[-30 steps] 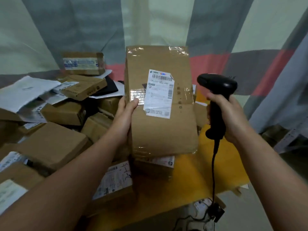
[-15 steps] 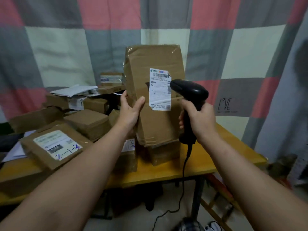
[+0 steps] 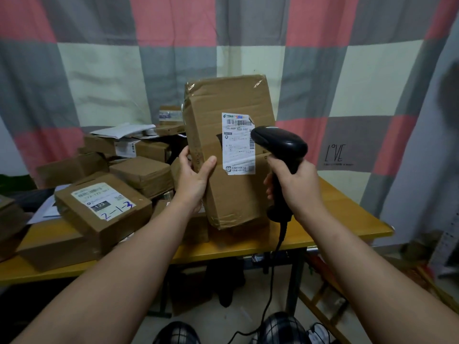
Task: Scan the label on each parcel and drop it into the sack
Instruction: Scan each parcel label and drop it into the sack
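Parcel, a tall brown cardboard box [image 3: 236,194] sealed with clear tape, is upright in the air above the yellow tabletop [image 3: 347,219], its labelled face towards the camera. The left hand [image 3: 192,180] grasps its lower left edge, thumb on the front and fingers behind. The right hand [image 3: 295,187] is wrapped firmly round the grip of a black corded handheld scanner [image 3: 280,145].

A second ago the scanner was off to the right, well apart from the parcel. It has since swung in, and its head now sits just in front of the right edge of the white shipping label [image 3: 238,142]. By my reading the scan is happening now and the drop is yet to come. No sack is in view.

The label carries a green postal logo and "EMS" above a barcode. A bold line under it reads roughly "15H 169 A03 030", and a second barcode runs down the right side. The finer print is too small to read.

A flatter brown carton [image 3: 101,207] at the left shows "122" on a dark patch and "2-1-3" handwritten in blue. The checked curtain [image 3: 248,45] behind reads "LOVE".
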The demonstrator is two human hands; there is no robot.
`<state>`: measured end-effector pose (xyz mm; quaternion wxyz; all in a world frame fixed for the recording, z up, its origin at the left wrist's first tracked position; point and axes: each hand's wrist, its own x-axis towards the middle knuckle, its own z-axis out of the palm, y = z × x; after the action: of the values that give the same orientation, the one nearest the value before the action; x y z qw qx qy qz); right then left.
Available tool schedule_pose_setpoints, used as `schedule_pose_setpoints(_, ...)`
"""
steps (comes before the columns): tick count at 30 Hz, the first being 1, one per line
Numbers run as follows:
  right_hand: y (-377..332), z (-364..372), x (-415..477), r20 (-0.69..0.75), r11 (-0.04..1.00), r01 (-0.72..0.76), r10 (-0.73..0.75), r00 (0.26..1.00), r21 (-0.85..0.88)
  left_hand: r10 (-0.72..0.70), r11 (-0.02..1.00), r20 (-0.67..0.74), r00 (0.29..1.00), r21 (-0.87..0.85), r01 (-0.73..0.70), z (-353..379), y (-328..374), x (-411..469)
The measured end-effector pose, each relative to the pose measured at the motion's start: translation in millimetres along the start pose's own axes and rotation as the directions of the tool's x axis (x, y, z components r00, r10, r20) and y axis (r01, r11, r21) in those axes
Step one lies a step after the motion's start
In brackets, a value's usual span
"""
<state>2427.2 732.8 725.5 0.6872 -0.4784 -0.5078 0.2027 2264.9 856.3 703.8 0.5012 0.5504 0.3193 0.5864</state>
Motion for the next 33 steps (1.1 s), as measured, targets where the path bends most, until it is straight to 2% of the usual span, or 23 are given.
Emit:
schedule_pose_setpoints(3, 7.0, 1.6, 1.4, -0.019, 0.999, 0.038, -0.038, 0.999, -0.016, 0.012, 0.999, -0.021, 1.0, -0.046, -0.013, -5.0, 1.6, -5.7)
schedule_pose_setpoints(6, 14.9, 4.9, 3.7, -0.05, 0.999, 0.019, -0.017, 0.999, 0.029, 0.074, 0.996, -0.085, 0.994, -0.047, -0.078, -17.0, 10.8, -22.1)
schedule_pose_setpoints(10, 14.0, 26.8, -6.4, 0.092, 0.994, -0.07, 0.062, 0.994, 0.085, 0.116, 0.991, -0.176, 0.977, -0.042, -0.125, -51.9, 19.4, -52.7)
schedule_pose_setpoints(15, 10.6, 82.9, -39.3, 0.292, 0.985, -0.089, 0.042, 0.955, 0.148, 0.205, 0.979, -0.344, 0.917, 0.062, -0.195, -122.8, 29.5, -106.8)
schedule_pose_setpoints(17, 11.0, 113.7, -57.0, 0.402, 0.984, -0.086, 0.016, 0.915, 0.155, 0.247, 0.969, -0.435, 0.866, 0.117, -0.217, -157.5, 33.1, -133.5)
schedule_pose_setpoints(20, 16.3, 163.6, -86.0, 0.545, 0.977, -0.124, 0.01, 0.839, 0.173, 0.239, 0.971, -0.582, 0.777, 0.162, -0.177, -208.6, 37.6, -175.7)
schedule_pose_setpoints(25, 28.1, 238.7, -133.7, 0.773, 0.978, -0.157, -0.006, 0.635, 0.136, 0.191, 0.981, -0.775, 0.602, 0.179, -0.081, -277.0, 36.4, -238.1)
schedule_pose_setpoints(28, 32.9, 269.5, -154.8, 0.843, 0.979, -0.161, -0.019, 0.537, 0.125, 0.183, 0.982, -0.834, 0.521, 0.184, -0.05, -305.1, 33.1, -265.0)
schedule_pose_setpoints(33, 37.7, 314.2, -189.3, 0.898, 0.98, -0.166, -0.03, 0.44, 0.114, 0.189, 0.979, -0.885, 0.426, 0.205, -0.01, -350.5, 29.0, -301.4)
